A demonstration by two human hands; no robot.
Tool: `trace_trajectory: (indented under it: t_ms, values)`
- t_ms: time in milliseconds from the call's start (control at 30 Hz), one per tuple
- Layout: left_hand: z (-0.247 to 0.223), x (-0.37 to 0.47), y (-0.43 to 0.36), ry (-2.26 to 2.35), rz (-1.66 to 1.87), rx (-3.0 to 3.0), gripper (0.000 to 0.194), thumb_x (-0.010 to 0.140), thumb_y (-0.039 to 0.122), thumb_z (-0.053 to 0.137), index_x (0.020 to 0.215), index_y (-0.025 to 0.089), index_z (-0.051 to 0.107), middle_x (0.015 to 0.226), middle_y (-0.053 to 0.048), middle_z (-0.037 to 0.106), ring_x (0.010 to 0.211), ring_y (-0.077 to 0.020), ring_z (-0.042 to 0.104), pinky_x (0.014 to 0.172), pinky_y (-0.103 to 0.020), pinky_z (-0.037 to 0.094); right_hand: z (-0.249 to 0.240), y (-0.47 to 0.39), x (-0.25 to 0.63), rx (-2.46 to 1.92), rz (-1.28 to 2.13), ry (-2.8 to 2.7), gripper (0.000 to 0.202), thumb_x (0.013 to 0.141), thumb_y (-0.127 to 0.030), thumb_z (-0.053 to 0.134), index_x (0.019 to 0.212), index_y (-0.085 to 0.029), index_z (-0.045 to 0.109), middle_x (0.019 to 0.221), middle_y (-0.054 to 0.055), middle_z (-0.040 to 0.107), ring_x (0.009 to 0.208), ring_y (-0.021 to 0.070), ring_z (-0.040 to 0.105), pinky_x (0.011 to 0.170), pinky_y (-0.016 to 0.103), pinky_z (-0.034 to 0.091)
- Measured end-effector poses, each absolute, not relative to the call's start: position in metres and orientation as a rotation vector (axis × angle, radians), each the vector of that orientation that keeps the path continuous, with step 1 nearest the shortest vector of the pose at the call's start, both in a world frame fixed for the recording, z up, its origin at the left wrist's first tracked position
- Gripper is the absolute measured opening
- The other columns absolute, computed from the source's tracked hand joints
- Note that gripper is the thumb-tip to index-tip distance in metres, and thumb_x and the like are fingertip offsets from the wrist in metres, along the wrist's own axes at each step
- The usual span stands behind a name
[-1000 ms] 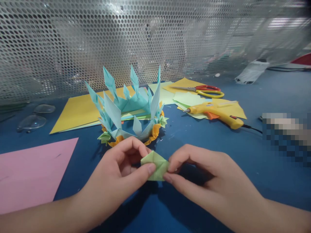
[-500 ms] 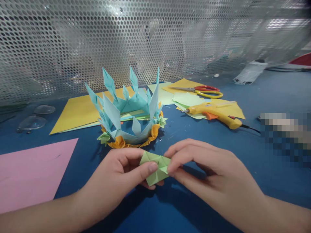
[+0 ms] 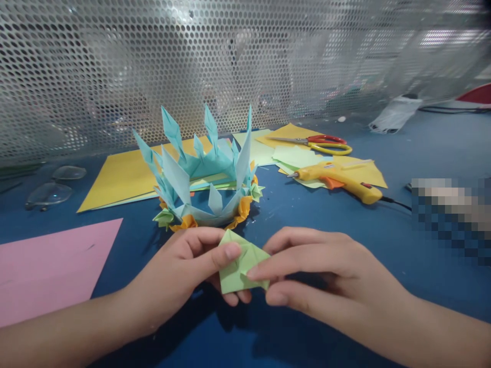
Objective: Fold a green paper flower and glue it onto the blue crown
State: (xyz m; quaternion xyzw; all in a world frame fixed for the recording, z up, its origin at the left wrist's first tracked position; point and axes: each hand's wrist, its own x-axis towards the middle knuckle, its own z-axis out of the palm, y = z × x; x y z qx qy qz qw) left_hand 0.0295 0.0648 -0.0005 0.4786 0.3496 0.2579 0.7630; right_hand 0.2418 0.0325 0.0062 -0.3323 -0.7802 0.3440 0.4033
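Paper [image 3: 245, 261], green and folded small, is held above the tabletop [image 3: 383, 255] toward its near edge, before the blue paper crown [image 3: 177, 175]. The left hand [image 3: 184, 260] pinches it under the thumb. Half a second ago the right hand [image 3: 330, 271] pinched its right end; now one fingertip rests on its face, thumb parted below, suggesting folding continues at an inner flap.

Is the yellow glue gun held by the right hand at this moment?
No, the glue gun lies beyond the right hand, which touches the folded green paper instead.
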Motion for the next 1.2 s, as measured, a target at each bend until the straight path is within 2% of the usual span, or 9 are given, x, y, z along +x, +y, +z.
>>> trace_trajectory:
  t_ms: [167,267,433,600,700,767,933,1100,1200]
  values:
    - [0.004,0.032,0.061,0.764,0.558,0.993,0.002,0.080,0.018,0.082,0.079,0.019,0.081,0.068,0.004,0.080,0.062,-0.0067,0.071,0.060,-0.009,0.057,0.008,0.032,0.239,-0.906,0.937,-1.875,0.015,0.084,-0.006,0.072,0.085,-0.018,0.081,0.076,-0.002,0.077,0.069,0.0031,0.069,0.069,0.002,0.050]
    - [0.006,0.033,0.059,0.789,0.547,1.015,0.013,0.079,0.008,0.080,0.078,0.021,0.082,0.070,0.005,0.080,0.065,-0.0064,0.071,0.062,-0.009,0.056,0.007,0.031,0.236,-0.997,0.998,-1.786,0.018,0.080,-0.003,0.071,0.081,-0.019,0.079,0.073,-0.003,0.077,0.065,0.0041,0.070,0.065,0.005,0.052]
    - [0.006,0.034,0.056,0.793,0.538,1.119,0.016,0.085,0.012,0.074,0.078,0.024,0.083,0.073,0.007,0.080,0.066,-0.0055,0.069,0.061,-0.008,0.055,0.004,0.028,0.232,-1.103,1.228,-1.555,0.014,0.079,-0.009,0.071,0.083,-0.022,0.069,0.066,-0.007,0.074,0.059,0.0059,0.071,0.057,0.009,0.053]
    - [0.004,0.035,0.054,0.798,0.537,1.170,0.018,0.089,0.013,0.069,0.085,0.025,0.083,0.077,0.006,0.081,0.068,-0.0065,0.070,0.063,-0.009,0.056,0.002,0.029,0.232,-1.210,1.390,-1.465,0.022,0.080,-0.021,0.074,0.101,-0.023,0.072,0.069,-0.004,0.075,0.060,0.0097,0.070,0.060,0.017,0.055]
    - [0.005,0.036,0.055,0.808,0.546,1.185,0.017,0.089,0.014,0.069,0.084,0.023,0.082,0.076,0.005,0.080,0.067,-0.0068,0.069,0.063,-0.010,0.056,0.003,0.030,0.233,-1.262,1.519,-1.454,0.011,0.079,-0.033,0.076,0.082,-0.022,0.075,0.072,0.000,0.077,0.065,0.0135,0.071,0.063,0.020,0.057]
    - [0.006,0.037,0.055,0.800,0.552,1.177,0.018,0.087,0.012,0.070,0.079,0.023,0.081,0.071,0.006,0.078,0.065,-0.0060,0.068,0.062,-0.009,0.054,0.004,0.030,0.233,-1.266,1.550,-1.491,0.021,0.080,-0.040,0.075,0.068,-0.023,0.073,0.069,0.001,0.076,0.069,0.0165,0.073,0.065,0.023,0.057]
    - [0.003,0.034,0.053,0.853,0.536,1.187,0.013,0.083,0.014,0.073,0.073,0.021,0.079,0.068,0.005,0.075,0.062,-0.0074,0.067,0.060,-0.011,0.053,0.004,0.027,0.235,-1.315,1.292,-1.614,0.028,0.079,-0.050,0.075,0.067,-0.025,0.074,0.064,0.001,0.074,0.068,0.0192,0.073,0.061,0.025,0.058]
    - [0.002,0.032,0.051,0.909,0.486,1.241,0.001,0.076,0.019,0.079,0.076,0.020,0.079,0.066,0.003,0.074,0.061,-0.0098,0.065,0.059,-0.014,0.052,0.003,0.026,0.240,-1.318,1.058,-1.748,0.026,0.079,-0.049,0.075,0.073,-0.023,0.075,0.061,0.000,0.072,0.064,0.0176,0.070,0.056,0.024,0.055]
    - [0.003,0.032,0.052,0.908,0.485,1.243,0.004,0.075,0.017,0.080,0.077,0.021,0.081,0.067,0.003,0.075,0.061,-0.0102,0.066,0.059,-0.014,0.052,0.002,0.025,0.240,-1.305,0.983,-1.811,0.022,0.081,-0.043,0.074,0.074,-0.022,0.073,0.060,0.000,0.071,0.060,0.0161,0.068,0.054,0.023,0.054]
